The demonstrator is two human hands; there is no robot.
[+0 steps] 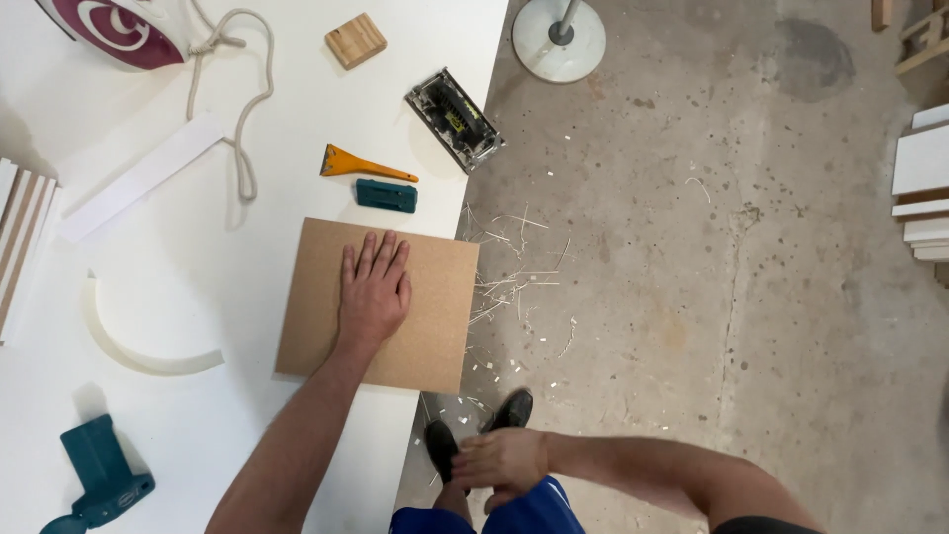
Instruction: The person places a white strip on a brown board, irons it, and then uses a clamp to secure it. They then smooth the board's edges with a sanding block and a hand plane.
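Note:
My left hand [374, 287] lies flat, fingers together, on a brown fibreboard panel [435, 316] that rests at the right edge of the white worktable [198, 297]. My right hand [499, 460] hangs off the table near my waist, above my black shoes; its fingers look loosely curled and I see nothing in it. Just beyond the panel lie an orange scraper [361, 165] and a small teal block tool [387, 195].
On the table: a maroon-and-white iron [114, 30] with its cord, a wooden block [355, 41], a grey edge trimmer [455, 119], a white strip [143, 176], a curved white strip [138, 346], a teal power tool [97, 477]. White stand base [559, 40] and shavings on the concrete floor; white panels stacked right [924, 188].

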